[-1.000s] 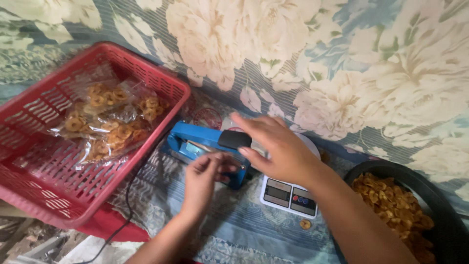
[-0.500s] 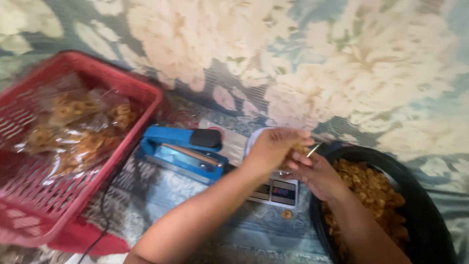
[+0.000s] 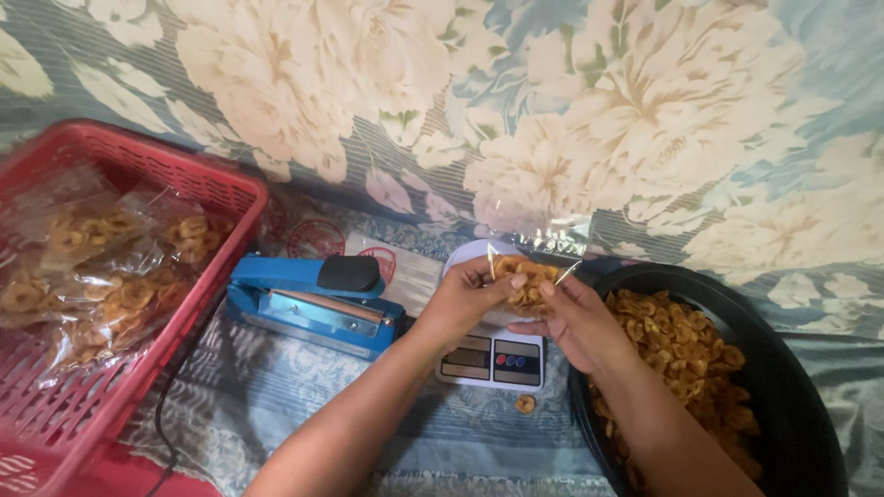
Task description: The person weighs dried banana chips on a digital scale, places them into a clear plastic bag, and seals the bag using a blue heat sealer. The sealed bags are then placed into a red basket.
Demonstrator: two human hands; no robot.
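A clear plastic bag [image 3: 539,235] partly filled with yellow chips is held over a small white kitchen scale [image 3: 493,357]. My left hand [image 3: 474,296] grips the bag's left side and my right hand [image 3: 569,313] holds its right side from below. The bag's open top stands up above my fingers. A black round basin [image 3: 801,387] full of loose yellow chips sits right of my right hand. A blue heat sealer [image 3: 308,304] with a black knob lies left of the scale.
A red plastic basket [image 3: 198,184] at the left holds several sealed bags of chips. One loose chip [image 3: 525,403] lies on the cloth in front of the scale. A black cord [image 3: 166,414] runs from the sealer. Floral fabric covers the back.
Both hands left the sealer and moved right to the scale. They now hold a chip bag above it. The camera has swung right.
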